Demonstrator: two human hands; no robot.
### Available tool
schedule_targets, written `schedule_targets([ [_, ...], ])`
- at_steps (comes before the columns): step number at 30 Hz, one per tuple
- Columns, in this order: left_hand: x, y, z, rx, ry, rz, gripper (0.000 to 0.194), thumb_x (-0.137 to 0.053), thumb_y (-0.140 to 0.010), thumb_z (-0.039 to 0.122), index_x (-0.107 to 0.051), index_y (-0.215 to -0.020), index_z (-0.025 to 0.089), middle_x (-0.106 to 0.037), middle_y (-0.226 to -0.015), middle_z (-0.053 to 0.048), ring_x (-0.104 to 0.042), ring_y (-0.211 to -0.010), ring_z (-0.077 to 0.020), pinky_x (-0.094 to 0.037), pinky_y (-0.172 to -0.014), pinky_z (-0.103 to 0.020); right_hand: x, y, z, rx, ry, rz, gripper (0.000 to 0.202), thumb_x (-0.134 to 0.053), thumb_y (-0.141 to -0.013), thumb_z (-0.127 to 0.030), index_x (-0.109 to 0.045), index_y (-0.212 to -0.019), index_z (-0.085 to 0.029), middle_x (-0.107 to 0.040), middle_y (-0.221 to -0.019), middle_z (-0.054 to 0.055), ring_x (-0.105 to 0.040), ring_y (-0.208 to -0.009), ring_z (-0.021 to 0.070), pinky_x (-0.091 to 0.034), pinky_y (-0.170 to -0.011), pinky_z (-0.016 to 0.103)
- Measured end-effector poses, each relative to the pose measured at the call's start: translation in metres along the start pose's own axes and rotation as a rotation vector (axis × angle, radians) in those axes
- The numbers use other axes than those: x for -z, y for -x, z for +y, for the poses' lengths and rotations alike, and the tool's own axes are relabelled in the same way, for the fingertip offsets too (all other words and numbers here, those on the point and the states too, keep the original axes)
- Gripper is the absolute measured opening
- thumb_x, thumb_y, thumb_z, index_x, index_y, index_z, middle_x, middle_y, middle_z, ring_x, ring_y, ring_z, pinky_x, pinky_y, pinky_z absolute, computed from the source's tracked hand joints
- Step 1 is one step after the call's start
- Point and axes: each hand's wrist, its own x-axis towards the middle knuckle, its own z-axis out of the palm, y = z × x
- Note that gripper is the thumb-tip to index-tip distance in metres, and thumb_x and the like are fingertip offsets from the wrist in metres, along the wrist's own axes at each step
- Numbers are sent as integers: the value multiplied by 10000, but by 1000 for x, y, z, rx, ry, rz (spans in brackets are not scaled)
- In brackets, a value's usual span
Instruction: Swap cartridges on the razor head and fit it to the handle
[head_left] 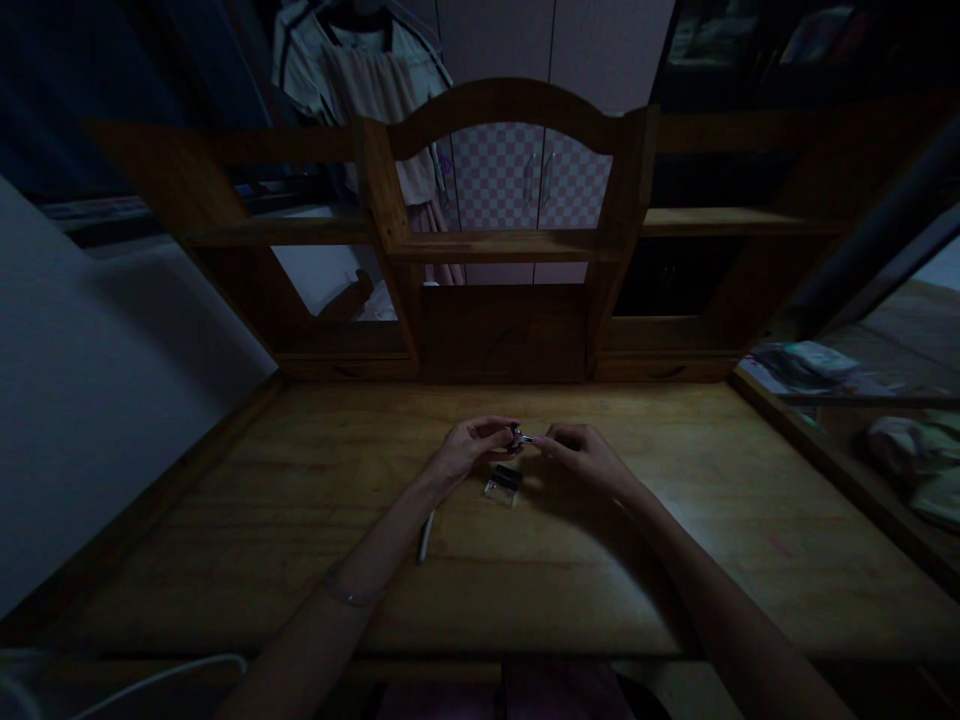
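Above the middle of the wooden desk, my left hand is closed on the dark end of a small metallic object, whose exact kind is too small to make out. From the other side, the fingertips of my right hand pinch its thin silvery end. Just below the hands, a small clear case with a dark part lies on the desk. A thin white stick rests beside my left forearm, its upper end partly hidden by the arm.
The wooden desk has a shelf unit along its back edge. A wall stands at the left. Cloth and plastic items lie beyond the desk's right edge. A white cable hangs near the lower left.
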Motion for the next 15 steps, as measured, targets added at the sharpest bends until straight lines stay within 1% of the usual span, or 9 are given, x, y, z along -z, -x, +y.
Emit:
schedule_targets([
  [5, 1, -1, -1, 2, -14, -34, 413, -756, -699, 318, -656, -1048, 120, -683, -942, -91, -652, -791, -165, -530, -738, -295, 1, 0, 1, 8, 12, 6, 453, -515, -858, -555, -595, -677, -147, -529, -627, -5, -463, -596, 133, -312, -525, 245],
  [9, 4, -3, -4, 2, -32, -18, 406, -772, -679, 314, -651, -1014, 117, -680, -923, -90, -651, -755, -164, -534, -714, -299, 0, 1, 1, 1, 6, 6, 450, -517, -859, -553, -603, -692, -144, -533, -637, -4, -474, -608, 136, -320, -535, 245],
  [12, 5, -4, -5, 8, -26, -17, 408, -757, -698, 327, -652, -1032, 119, -674, -966, -102, -649, -783, -166, -533, -736, -306, -1, 2, 1, -18, -10, 8, 454, -509, -862, -555, -598, -695, -143, -516, -633, -8, -464, -601, 133, -313, -525, 243],
  [15, 4, -3, -4, 11, -12, -39, 424, -750, -704, 339, -655, -1052, 117, -675, -969, -105, -651, -813, -180, -529, -781, -339, 0, 3, 0, -43, -38, 3, 461, -500, -864, -560, -589, -690, -142, -493, -624, -12, -448, -589, 128, -305, -510, 240],
])
